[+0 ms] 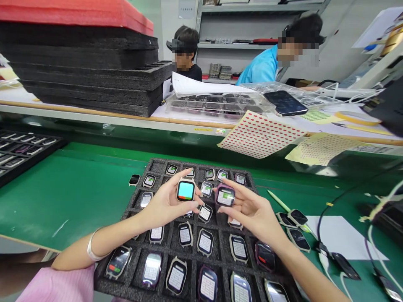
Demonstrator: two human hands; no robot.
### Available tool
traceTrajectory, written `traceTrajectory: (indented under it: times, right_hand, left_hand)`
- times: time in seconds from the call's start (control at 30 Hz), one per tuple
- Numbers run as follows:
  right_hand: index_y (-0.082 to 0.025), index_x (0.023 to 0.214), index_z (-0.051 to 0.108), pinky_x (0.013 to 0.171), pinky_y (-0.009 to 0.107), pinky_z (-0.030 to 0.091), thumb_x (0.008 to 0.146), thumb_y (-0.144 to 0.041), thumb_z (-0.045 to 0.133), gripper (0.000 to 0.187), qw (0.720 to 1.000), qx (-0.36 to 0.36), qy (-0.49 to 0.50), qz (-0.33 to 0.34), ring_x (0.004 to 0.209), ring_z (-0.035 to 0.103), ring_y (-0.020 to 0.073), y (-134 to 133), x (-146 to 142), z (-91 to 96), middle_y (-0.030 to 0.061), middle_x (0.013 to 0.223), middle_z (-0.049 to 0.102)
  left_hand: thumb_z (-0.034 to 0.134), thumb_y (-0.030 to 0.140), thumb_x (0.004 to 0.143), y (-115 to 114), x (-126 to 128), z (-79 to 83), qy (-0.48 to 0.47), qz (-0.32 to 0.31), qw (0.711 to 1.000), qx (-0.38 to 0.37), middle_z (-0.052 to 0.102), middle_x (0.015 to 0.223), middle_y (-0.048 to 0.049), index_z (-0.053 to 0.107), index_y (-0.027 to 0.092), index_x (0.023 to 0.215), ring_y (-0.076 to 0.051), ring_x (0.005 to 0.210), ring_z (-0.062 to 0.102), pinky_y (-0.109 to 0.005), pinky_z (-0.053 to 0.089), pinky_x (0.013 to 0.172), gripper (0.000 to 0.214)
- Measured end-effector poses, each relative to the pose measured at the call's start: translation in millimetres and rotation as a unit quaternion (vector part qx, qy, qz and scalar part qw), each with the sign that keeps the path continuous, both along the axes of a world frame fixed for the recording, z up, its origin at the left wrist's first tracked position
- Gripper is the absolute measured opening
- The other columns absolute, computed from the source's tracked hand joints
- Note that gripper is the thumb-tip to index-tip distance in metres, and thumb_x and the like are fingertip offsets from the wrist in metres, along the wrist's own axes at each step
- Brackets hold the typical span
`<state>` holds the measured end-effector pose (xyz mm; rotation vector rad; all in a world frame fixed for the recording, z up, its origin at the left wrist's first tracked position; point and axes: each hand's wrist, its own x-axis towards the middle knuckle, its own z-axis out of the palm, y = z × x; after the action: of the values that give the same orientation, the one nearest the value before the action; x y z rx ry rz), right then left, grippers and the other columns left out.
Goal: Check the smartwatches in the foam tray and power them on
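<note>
My left hand [171, 201] grips a light-cased smartwatch [186, 191] whose lit screen is cyan with a red-orange strip along the bottom. In my right hand [252, 207] is a purple-cased smartwatch [225, 196] showing a white and green screen. Both watches are held side by side above a black foam tray [166, 249]. Several strapless watches sit in the tray's compartments, most with lit list-like screens, such as the watch [176, 275] in the front row. One watch [265, 255] near my right forearm has a dark screen with red on it.
A small watch [134, 180] lies on the green mat [78, 188] left of the tray. Several dark-screened watches [298, 239], a green pen [278, 200] and cables [324, 222] lie at right. Stacked foam trays [88, 71] and a phone [286, 103] rest on the shelf. Two people work behind it.
</note>
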<state>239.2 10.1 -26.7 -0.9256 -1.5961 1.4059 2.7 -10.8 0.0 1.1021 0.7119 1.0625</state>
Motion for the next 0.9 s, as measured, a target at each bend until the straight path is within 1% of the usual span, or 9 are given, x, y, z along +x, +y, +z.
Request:
traceTrajectory:
  times: [0.13, 0.2, 0.3, 0.37, 0.47, 0.6, 0.67, 0.8, 0.9]
  right_hand:
    - [-0.017, 0.128, 0.051, 0.067, 0.039, 0.057, 0.079, -0.042, 0.070, 0.058, 0.979, 0.079, -0.172, -0.078, 0.079, 0.065, 0.0249, 29.5, 52.4, -29.5, 0.0104, 0.098, 0.065]
    - [-0.014, 0.121, 0.056, 0.071, 0.044, 0.055, 0.079, -0.046, 0.067, 0.054, 0.931, 0.168, -0.302, -0.116, 0.073, 0.062, 0.0252, 45.6, 77.1, -46.6, 0.0087, 0.087, 0.062]
    - [-0.014, 0.117, 0.060, 0.084, 0.044, 0.050, 0.085, -0.046, 0.058, 0.045, 0.881, 0.252, -0.396, -0.064, 0.090, 0.059, 0.0280, 57.8, 99.0, -61.8, 0.0125, 0.098, 0.058]
    - [-0.014, 0.122, 0.058, 0.088, 0.045, 0.047, 0.089, -0.046, 0.053, 0.046, 0.857, 0.270, -0.438, -0.018, 0.099, 0.056, 0.0296, 56.3, 102.5, -61.9, 0.0140, 0.105, 0.056]
    - [-0.016, 0.131, 0.053, 0.089, 0.049, 0.044, 0.092, -0.048, 0.048, 0.050, 0.829, 0.279, -0.484, 0.014, 0.106, 0.053, 0.0323, 47.2, 99.6, -52.6, 0.0152, 0.113, 0.055]
    - [-0.016, 0.132, 0.049, 0.098, 0.046, 0.040, 0.099, -0.042, 0.035, 0.045, 0.875, 0.250, -0.410, -0.055, 0.115, 0.051, 0.0287, 37.7, 101.4, -40.5, 0.0147, 0.124, 0.053]
    - [-0.017, 0.129, 0.051, 0.099, 0.044, 0.040, 0.099, -0.041, 0.035, 0.042, 0.901, 0.230, -0.347, -0.121, 0.113, 0.053, 0.0268, 35.2, 106.2, -37.3, 0.0133, 0.122, 0.055]
    - [-0.020, 0.123, 0.054, 0.094, 0.042, 0.045, 0.096, -0.042, 0.042, 0.037, 0.927, 0.207, -0.269, -0.161, 0.105, 0.058, 0.0253, 28.7, 111.5, -32.1, 0.0109, 0.116, 0.060]
    - [-0.020, 0.118, 0.057, 0.093, 0.042, 0.046, 0.095, -0.040, 0.044, 0.033, 0.924, 0.225, -0.278, -0.137, 0.103, 0.058, 0.0255, 19.3, 105.4, -27.9, 0.0106, 0.114, 0.059]
  left_hand:
    - [0.070, 0.009, 0.074, -1.8, 4.3, -4.2, 0.027, -0.039, 0.999, -0.001, 0.057, 0.105, -0.0066, 0.022, 0.026, 0.141, -0.020, 0.096, 0.063, -0.034, 0.052, 0.082, 0.085]
    - [0.068, 0.013, 0.076, -0.4, 11.0, -5.8, 0.046, -0.061, 0.997, 0.000, 0.056, 0.105, -0.0066, 0.017, 0.027, 0.142, -0.021, 0.097, 0.064, -0.037, 0.051, 0.084, 0.085]
    - [0.063, 0.020, 0.081, 5.9, 29.1, -6.5, 0.133, -0.099, 0.986, 0.034, 0.057, 0.102, -0.0067, 0.023, 0.026, 0.140, -0.023, 0.093, 0.065, -0.040, 0.051, 0.083, 0.072]
    - [0.064, 0.024, 0.080, 12.3, 47.3, -7.7, 0.249, -0.108, 0.954, 0.125, 0.058, 0.099, -0.0067, 0.037, 0.022, 0.132, -0.023, 0.090, 0.063, -0.041, 0.051, 0.082, 0.058]
    - [0.070, 0.032, 0.074, 23.0, 83.0, -15.9, 0.388, -0.121, 0.861, 0.304, 0.056, 0.105, -0.0088, 0.052, 0.018, 0.112, -0.025, 0.093, 0.057, -0.041, 0.047, 0.085, 0.044]
    - [0.069, 0.044, 0.074, 34.7, 134.5, -40.4, 0.509, -0.120, 0.737, 0.427, 0.052, 0.108, -0.0155, 0.055, 0.011, 0.100, -0.032, 0.101, 0.049, -0.047, 0.044, 0.086, 0.044]
    - [0.067, 0.047, 0.076, 38.0, 154.6, -54.7, 0.551, -0.114, 0.697, 0.445, 0.053, 0.107, -0.0171, 0.055, 0.008, 0.099, -0.033, 0.102, 0.048, -0.047, 0.043, 0.085, 0.046]
    - [0.062, 0.058, 0.076, 39.1, 171.0, -74.0, 0.572, -0.149, 0.667, 0.454, 0.053, 0.109, -0.0203, 0.057, 0.006, 0.100, -0.036, 0.106, 0.046, -0.049, 0.041, 0.085, 0.057]
    - [0.062, 0.059, 0.076, 38.3, 158.0, -69.9, 0.562, -0.163, 0.664, 0.466, 0.050, 0.117, -0.0221, 0.054, 0.006, 0.107, -0.037, 0.111, 0.043, -0.050, 0.040, 0.088, 0.062]
